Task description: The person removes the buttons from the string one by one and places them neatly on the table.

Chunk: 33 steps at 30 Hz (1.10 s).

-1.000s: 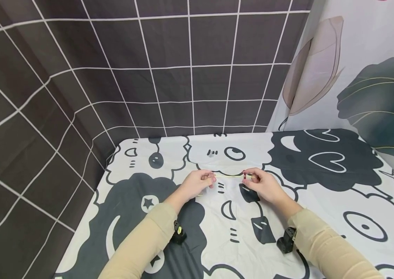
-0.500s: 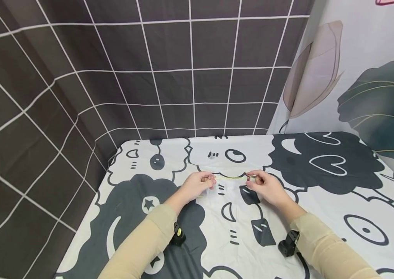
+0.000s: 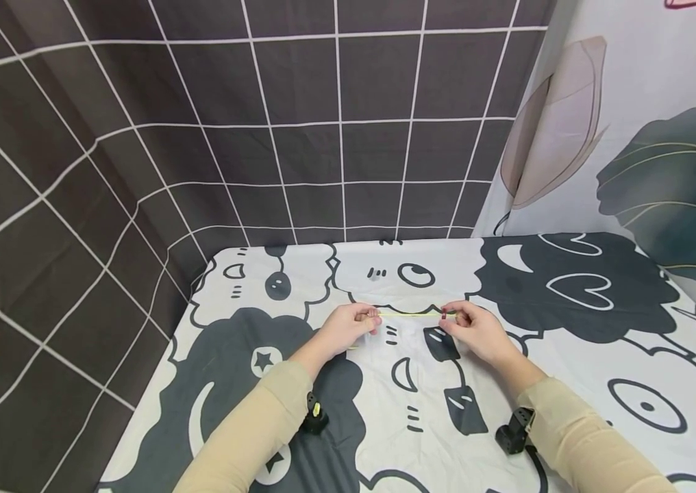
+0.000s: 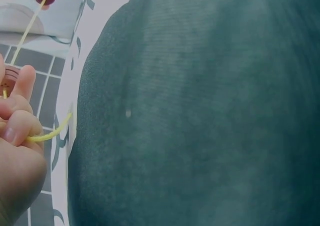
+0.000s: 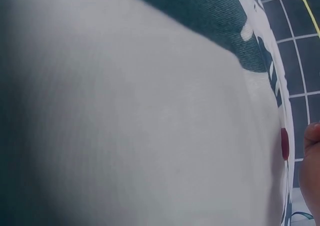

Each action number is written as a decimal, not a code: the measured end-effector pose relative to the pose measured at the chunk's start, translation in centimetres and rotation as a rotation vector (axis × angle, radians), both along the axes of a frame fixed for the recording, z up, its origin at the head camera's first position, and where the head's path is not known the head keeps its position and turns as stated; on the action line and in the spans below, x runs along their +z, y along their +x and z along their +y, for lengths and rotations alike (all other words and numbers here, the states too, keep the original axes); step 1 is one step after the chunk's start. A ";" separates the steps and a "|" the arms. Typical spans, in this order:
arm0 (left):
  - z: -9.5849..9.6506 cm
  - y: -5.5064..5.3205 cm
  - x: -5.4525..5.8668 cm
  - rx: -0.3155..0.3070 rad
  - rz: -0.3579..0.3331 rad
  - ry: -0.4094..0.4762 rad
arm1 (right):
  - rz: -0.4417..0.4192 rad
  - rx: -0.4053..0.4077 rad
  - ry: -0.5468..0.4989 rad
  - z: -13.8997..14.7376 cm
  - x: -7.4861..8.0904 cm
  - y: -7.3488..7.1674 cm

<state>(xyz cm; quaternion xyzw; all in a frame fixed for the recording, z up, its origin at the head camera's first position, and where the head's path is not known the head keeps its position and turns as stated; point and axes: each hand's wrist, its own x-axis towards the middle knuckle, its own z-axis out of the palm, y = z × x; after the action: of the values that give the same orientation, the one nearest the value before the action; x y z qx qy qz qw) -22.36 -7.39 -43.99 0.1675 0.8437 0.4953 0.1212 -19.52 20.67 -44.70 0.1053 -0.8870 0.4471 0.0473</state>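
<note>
A thin yellow cord (image 3: 409, 314) runs taut between my two hands above the patterned cloth. On the left side, my left hand (image 3: 346, 329) grips the cord in curled fingers, and a striped wooden bead (image 4: 10, 78) shows among them in the left wrist view. A loose tail of yellow cord (image 4: 55, 134) comes out below that hand. My right hand (image 3: 477, 333) pinches a small dark red bead (image 3: 444, 315), which the cord passes through. In the right wrist view only part of the right hand (image 5: 311, 168) appears at the edge, its fingertips largely out of frame.
The surface is covered by a black-and-white cartoon cloth (image 3: 422, 459). Behind it hangs a dark grid curtain (image 3: 299, 82), with a leaf-print curtain (image 3: 631, 89) at the right. A black wrist camera (image 3: 513, 431) with a cable sits on the right sleeve.
My right hand has moved a little to the right with the red bead, so the stretch of cord between the hands is longer. My left hand has stayed in place.
</note>
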 end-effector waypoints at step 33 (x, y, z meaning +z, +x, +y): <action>0.1 0.0 0.0 0.005 -0.017 -0.011 | 0.023 -0.066 0.111 2.4 -0.3 0.4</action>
<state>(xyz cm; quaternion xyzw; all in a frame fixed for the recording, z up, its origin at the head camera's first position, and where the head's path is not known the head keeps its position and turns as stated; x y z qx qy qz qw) -22.36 -7.25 -43.98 0.1604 0.8459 0.4923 0.1282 -19.14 23.09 -44.99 0.0836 -0.9129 0.3941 0.0661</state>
